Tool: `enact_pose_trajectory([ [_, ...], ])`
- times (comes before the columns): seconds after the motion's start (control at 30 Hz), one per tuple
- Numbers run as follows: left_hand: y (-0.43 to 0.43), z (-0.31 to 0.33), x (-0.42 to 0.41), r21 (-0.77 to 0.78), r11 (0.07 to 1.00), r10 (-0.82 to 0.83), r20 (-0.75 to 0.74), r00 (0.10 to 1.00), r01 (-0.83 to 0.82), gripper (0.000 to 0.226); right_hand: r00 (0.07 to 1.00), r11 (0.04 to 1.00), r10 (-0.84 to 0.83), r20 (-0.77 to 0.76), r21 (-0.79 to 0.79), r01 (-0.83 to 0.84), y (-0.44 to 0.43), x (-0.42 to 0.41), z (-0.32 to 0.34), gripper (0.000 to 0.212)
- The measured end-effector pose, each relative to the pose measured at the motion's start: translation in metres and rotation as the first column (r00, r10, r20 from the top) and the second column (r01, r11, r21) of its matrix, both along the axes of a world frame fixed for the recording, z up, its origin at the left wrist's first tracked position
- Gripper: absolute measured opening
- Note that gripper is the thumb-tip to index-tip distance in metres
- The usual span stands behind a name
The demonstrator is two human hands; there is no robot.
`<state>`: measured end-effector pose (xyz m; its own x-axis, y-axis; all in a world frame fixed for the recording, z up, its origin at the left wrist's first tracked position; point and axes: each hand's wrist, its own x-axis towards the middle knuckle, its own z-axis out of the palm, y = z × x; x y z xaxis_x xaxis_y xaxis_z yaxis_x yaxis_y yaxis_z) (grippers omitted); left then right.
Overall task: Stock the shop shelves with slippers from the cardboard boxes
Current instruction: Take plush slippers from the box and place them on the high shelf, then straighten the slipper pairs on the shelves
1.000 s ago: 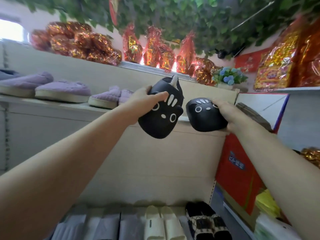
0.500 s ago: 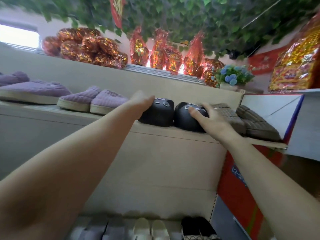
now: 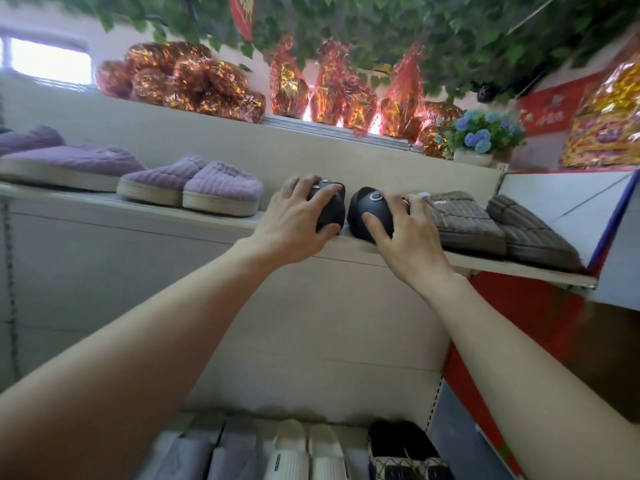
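Shop shelf [image 3: 104,201] up high: left black slipper [image 3: 331,211] and right black slipper [image 3: 366,210] sit just beside each other at its front edge, toes toward the person, long axes running back. Left hand [image 3: 294,218] curls round one, right hand [image 3: 406,235] round the other; purple slippers [image 3: 221,187] and brown slippers [image 3: 462,216] flank them.

**Inspector:** Shelf [image 3: 485,266], contents?

**Clerk:** Left to right: purple slippers [image 3: 221,188] in a row; black pair [image 3: 360,209], side by side, toes at the front edge; brown pair [image 3: 464,220] just beside, towards the right end.
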<state>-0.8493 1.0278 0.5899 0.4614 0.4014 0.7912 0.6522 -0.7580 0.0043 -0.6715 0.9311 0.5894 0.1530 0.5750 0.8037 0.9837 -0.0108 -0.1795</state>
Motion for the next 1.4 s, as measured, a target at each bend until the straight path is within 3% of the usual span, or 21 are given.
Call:
enact_pose_trajectory([
  [0.3,-0.008,-0.017,-0.021,0.14,0.99,-0.02,-0.052,0.998,0.027,0.057,0.987,0.995,-0.095,0.127,0.042,0.09,0.0,0.0,-0.011,0.057],
  [0.53,-0.043,-0.073,-0.078,0.211,0.973,-0.084,-0.036,0.996,0.09,0.039,0.951,0.99,-0.102,0.293,0.124,0.068,-0.029,-0.021,-0.067,0.052],
  [0.7,-0.061,-0.156,-0.143,0.123,0.991,-0.048,-0.051,0.998,0.054,0.034,0.967,0.998,0.048,0.251,0.03,-0.058,-0.051,-0.076,-0.158,0.043],
  [0.93,-0.078,-0.322,-0.277,-0.231,0.972,0.023,-0.077,0.997,-0.04,0.03,0.974,0.947,0.223,0.044,-0.246,-0.206,-0.066,-0.196,-0.322,0.041],
  [1.13,-0.108,-0.466,-0.407,-0.574,0.809,0.064,-0.124,0.99,-0.124,0.031,0.961,0.811,0.182,-0.207,-0.522,-0.265,-0.09,-0.325,-0.46,0.043],
  [1.27,-0.13,-0.55,-0.467,-0.734,0.655,0.046,-0.201,0.979,-0.182,0.036,0.936,0.642,0.042,-0.349,-0.708,-0.293,-0.118,-0.398,-0.542,0.046],
  [1.4,-0.146,-0.619,-0.497,-0.861,0.445,0.008,-0.27,0.963,-0.245,0.041,0.905,0.416,-0.155,-0.395,-0.857,-0.303,-0.132,-0.437,-0.603,0.053],
])
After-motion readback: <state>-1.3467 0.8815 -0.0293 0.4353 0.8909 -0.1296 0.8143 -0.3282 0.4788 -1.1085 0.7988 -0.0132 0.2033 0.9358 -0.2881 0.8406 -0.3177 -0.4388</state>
